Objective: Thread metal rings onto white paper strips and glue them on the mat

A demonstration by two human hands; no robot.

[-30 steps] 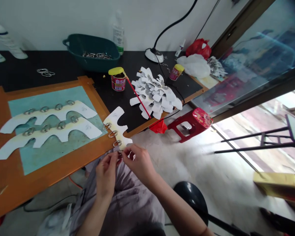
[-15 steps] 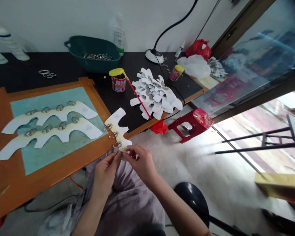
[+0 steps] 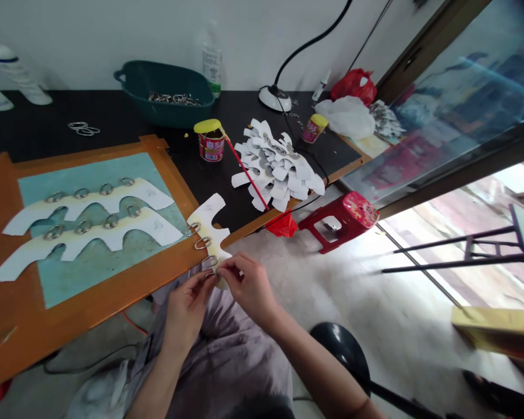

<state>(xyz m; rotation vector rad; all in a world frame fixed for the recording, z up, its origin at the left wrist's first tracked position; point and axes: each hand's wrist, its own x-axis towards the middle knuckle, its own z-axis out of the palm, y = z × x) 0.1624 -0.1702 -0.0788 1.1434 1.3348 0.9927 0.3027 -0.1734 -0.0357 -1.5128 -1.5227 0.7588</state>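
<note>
A white cut-out strip point(image 3: 213, 233) with several metal rings along its left edge hangs over the table's front edge. At its lower end my left hand point(image 3: 190, 299) pinches a metal ring point(image 3: 209, 273), partly hidden by the fingers. My right hand point(image 3: 248, 285) grips the strip's lower part, thumb and finger close to that ring. Two similar white strips point(image 3: 87, 235) with rings lie on the green mat point(image 3: 113, 279) at the left.
Behind are a green basin point(image 3: 166, 87) of rings, an open red can point(image 3: 210, 146) with a red stick, a pile of white cut-outs point(image 3: 275, 166) and a lamp base point(image 3: 275, 99). A red stool point(image 3: 340, 221) stands on the floor at right.
The strip's lower part has shifted slightly, and its top end sits a little lower. My right hand has moved slightly up and left; both hands keep their hold.
</note>
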